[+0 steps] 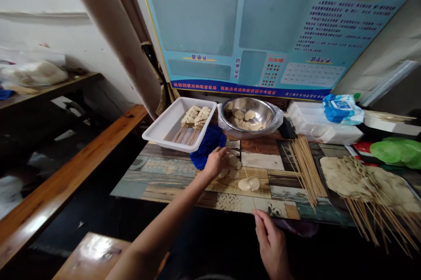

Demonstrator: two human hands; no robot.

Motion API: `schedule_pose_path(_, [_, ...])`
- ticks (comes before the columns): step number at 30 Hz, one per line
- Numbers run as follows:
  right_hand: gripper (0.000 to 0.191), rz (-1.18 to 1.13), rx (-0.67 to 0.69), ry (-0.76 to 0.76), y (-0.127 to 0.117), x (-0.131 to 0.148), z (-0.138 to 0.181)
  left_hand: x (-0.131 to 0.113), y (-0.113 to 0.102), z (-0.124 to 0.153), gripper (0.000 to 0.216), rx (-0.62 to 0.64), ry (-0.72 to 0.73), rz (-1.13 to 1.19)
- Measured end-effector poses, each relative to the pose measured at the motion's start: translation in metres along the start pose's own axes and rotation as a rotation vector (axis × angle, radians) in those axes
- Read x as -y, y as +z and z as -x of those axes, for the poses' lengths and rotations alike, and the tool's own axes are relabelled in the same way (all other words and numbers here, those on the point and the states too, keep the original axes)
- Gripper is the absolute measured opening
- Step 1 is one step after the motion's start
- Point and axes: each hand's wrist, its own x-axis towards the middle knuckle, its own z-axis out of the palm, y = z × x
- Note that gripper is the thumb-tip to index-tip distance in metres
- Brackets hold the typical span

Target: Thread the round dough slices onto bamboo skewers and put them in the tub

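My right hand (270, 242) pinches the lower end of a thin wooden skewer (253, 201) at the table's front edge. Two pale round slices (248, 184) are threaded side by side on that skewer, flat above the tabletop. My left hand (215, 162) reaches over a small group of loose pale slices (234, 163), its fingers bent together at their far edge. Whatever lies between its fingertips is hidden. Just behind that hand lies a blue cloth (208, 146).
A white tray (158, 133) holds finished skewers. Beside it, a steel bowl (226, 111) contains more slices. Bare skewers (307, 170) lie to the right, near a metal tray piled with loaded skewers (368, 179). Behind are clear plastic boxes (305, 124) and a blue wipes packet (342, 108).
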Motion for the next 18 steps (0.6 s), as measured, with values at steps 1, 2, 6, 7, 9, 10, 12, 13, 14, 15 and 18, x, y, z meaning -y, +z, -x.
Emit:
schedule_pose_path(1, [0.043,-0.009,0.003,0.002,0.001,0.001,-0.001,0.003,0.0,0.002,0.026,0.004,0.026,0.014])
schedule_pose_path(2, [0.043,-0.015,0.005,0.003,0.002,0.002,-0.002,0.005,-0.001,0.003,0.024,0.016,0.048,0.019])
schedule_pose_path(6, [0.041,-0.019,0.003,-0.003,0.001,0.003,-0.004,0.008,-0.001,-0.004,0.014,0.065,0.055,0.068])
schedule_pose_path(7, [0.041,-0.018,0.003,-0.003,0.0,0.003,-0.004,0.006,-0.002,-0.007,0.013,0.059,0.049,0.106])
schedule_pose_path(9, [0.041,-0.015,0.007,0.003,-0.001,0.001,-0.002,0.002,-0.002,-0.012,0.014,0.017,0.029,0.2])
schedule_pose_path(10, [0.041,-0.014,0.011,0.008,-0.002,0.001,-0.001,-0.001,-0.003,-0.013,0.014,-0.008,0.007,0.258])
schedule_pose_path(12, [0.04,-0.018,0.021,0.015,-0.002,0.0,0.001,-0.008,-0.005,-0.013,0.017,-0.026,-0.094,0.414])
schedule_pose_path(13, [0.039,-0.025,0.03,0.014,-0.002,0.001,0.001,-0.011,-0.006,-0.011,0.019,-0.011,-0.169,0.52])
schedule_pose_path(14, [0.037,-0.035,0.042,0.01,-0.002,0.002,0.001,-0.014,-0.007,-0.009,0.022,0.016,-0.25,0.642])
schedule_pose_path(15, [0.036,-0.047,0.055,0.006,-0.001,0.004,0.001,-0.017,-0.008,-0.005,0.025,0.047,-0.327,0.766])
schedule_pose_path(18, [0.034,-0.074,0.081,-0.01,0.0,0.009,-0.001,-0.021,-0.014,0.006,0.028,0.071,-0.416,0.961])
